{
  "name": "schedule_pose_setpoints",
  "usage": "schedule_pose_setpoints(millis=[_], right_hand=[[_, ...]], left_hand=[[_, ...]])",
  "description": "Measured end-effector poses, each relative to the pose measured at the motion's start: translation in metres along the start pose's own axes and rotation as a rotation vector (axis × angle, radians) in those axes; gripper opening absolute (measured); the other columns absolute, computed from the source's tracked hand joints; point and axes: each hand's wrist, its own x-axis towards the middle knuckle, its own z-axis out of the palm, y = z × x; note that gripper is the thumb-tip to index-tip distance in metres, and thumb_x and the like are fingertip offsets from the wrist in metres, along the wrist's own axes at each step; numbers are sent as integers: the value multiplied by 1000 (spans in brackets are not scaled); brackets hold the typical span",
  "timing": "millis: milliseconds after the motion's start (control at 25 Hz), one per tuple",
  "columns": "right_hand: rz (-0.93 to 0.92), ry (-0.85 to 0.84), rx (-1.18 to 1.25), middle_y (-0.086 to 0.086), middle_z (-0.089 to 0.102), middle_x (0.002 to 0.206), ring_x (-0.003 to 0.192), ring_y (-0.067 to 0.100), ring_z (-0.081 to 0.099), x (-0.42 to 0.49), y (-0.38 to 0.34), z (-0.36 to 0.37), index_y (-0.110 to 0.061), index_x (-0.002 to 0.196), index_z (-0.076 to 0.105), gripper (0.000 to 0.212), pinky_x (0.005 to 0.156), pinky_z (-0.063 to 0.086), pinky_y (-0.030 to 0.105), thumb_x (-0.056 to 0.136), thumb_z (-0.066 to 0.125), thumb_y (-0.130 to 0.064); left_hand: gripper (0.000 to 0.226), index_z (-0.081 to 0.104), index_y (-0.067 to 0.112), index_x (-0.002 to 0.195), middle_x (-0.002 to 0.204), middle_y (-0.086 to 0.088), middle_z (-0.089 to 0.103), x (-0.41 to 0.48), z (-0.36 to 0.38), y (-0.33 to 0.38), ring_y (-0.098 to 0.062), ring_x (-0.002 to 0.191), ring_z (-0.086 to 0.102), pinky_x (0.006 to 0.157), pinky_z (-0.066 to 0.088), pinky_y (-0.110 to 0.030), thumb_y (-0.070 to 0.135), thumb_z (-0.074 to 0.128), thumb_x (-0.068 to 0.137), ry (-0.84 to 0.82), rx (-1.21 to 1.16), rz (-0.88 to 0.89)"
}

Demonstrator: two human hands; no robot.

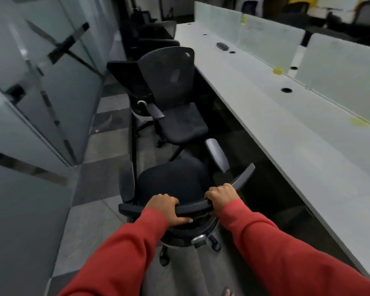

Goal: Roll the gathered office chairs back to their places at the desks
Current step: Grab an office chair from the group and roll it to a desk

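Note:
A black office chair (175,180) stands right in front of me in the aisle, its seat facing away. My left hand (167,209) and my right hand (220,196) both grip the top rim of its backrest. Its grey armrest (217,154) points toward the long white desk (286,129) on the right. Just ahead, a second black chair (177,103) sits beside the desk edge, facing me. More black chairs (156,37) line the desk farther back, close together.
Frosted glass walls (41,92) close the aisle on the left. Translucent divider panels (271,37) run along the desk's far side. A small dark object (222,45) and cable holes lie on the desk. The grey tiled floor strip between wall and chairs is narrow.

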Motion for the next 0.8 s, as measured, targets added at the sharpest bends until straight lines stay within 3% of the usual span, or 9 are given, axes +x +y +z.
schedule_pose_setpoints(millis=[320,560,640,800], right_hand=[[179,33,80,-7,66,95,85,21,65,-99,-49,10,-28,99,69,26,76,38,35,75,66,-38],[243,56,63,-13,59,65,55,12,60,-149,-77,27,-35,73,69,25,57,37,27,52,78,-47],[272,86,62,-14,60,69,58,13,61,-156,-78,30,-37,79,71,23,59,38,28,58,75,-44],[301,71,70,-10,66,91,82,20,64,-153,-73,20,-35,105,70,29,74,39,35,78,62,-36]], left_hand=[[82,65,32,103,93,7,69,-69,28,24,-17,90,65,77,49,-31,96,37,59,114,26,156],[81,64,33,105,93,9,69,-103,37,33,-14,89,65,78,48,-31,94,37,58,134,35,268],[83,64,32,104,94,9,69,-104,37,36,-15,90,65,79,49,-31,94,38,57,157,19,280],[89,66,30,101,92,8,69,-96,32,39,-16,89,65,79,50,-31,97,34,51,209,-5,285]])
